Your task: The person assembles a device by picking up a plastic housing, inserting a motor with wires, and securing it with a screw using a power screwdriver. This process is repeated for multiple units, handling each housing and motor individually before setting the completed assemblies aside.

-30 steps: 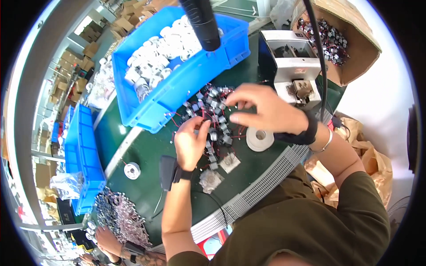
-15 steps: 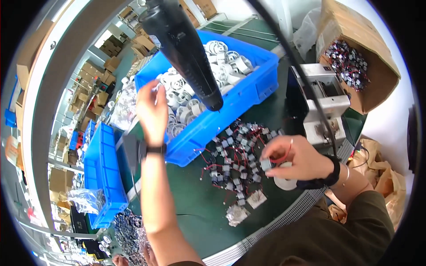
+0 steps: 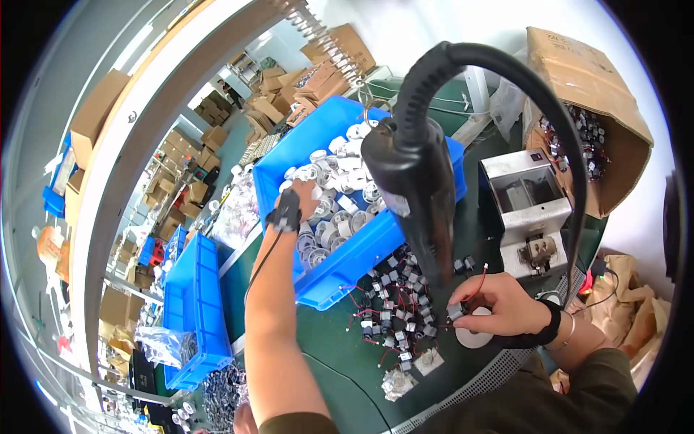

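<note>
My left hand [image 3: 306,197] reaches into a large blue bin [image 3: 347,271] of white plastic housings [image 3: 329,235]; its fingertips are lost among the parts, so its grip cannot be made out. Between the thumb and fingers of my closed right hand [image 3: 499,304] is a small grey motor [image 3: 456,311] with a red wire. A round white part [image 3: 473,334] lies beneath that hand. Just left of it, a pile of similar motors [image 3: 394,307] with red and black wires covers part of the green table.
A black electric screwdriver [image 3: 416,188] hangs from a spring over the bin's near right side, its thick cord arching right. A metal machine [image 3: 528,210] stands right, before a tilted carton [image 3: 622,108] of motors. Another blue bin [image 3: 191,311] is at left.
My left hand has moved from the bin's left rim down into the white housings. The view has shifted, and the screwdriver now appears farther right. My right hand still holds the motor.
</note>
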`<state>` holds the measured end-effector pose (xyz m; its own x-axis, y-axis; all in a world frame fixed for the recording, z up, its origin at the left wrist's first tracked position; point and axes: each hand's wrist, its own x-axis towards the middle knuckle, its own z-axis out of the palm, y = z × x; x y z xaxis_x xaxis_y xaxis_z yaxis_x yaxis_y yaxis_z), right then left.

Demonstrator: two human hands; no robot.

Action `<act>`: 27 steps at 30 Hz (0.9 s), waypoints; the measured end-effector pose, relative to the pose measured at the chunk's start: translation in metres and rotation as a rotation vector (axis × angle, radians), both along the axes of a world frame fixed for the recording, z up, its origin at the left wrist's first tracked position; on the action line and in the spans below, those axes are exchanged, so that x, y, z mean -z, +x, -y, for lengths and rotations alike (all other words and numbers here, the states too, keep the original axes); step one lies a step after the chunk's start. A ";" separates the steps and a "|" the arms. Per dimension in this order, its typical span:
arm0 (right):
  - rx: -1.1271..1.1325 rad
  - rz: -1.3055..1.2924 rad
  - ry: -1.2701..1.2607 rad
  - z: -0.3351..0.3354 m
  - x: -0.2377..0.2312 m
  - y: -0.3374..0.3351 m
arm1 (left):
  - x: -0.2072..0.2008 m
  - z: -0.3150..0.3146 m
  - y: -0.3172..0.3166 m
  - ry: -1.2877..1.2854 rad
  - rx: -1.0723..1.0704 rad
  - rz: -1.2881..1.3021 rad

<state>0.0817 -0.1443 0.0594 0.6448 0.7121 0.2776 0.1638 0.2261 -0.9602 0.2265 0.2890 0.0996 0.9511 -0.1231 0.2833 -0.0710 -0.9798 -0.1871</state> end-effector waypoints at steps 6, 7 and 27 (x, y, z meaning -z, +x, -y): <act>0.009 0.061 -0.061 0.015 0.000 -0.006 | -0.029 0.078 -0.114 -0.719 -0.078 0.405; 0.055 0.082 -0.021 0.018 0.001 -0.009 | -0.035 0.104 -0.137 -0.910 -0.024 0.344; 0.258 -0.015 -0.039 0.042 0.027 -0.023 | 0.092 0.291 -0.229 -1.122 0.529 -0.036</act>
<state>0.0586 -0.1863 0.0319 0.8106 0.5332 0.2420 0.1966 0.1415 -0.9702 -0.0029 -0.0024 0.0080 0.8677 -0.2003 0.4549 -0.4941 -0.4466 0.7459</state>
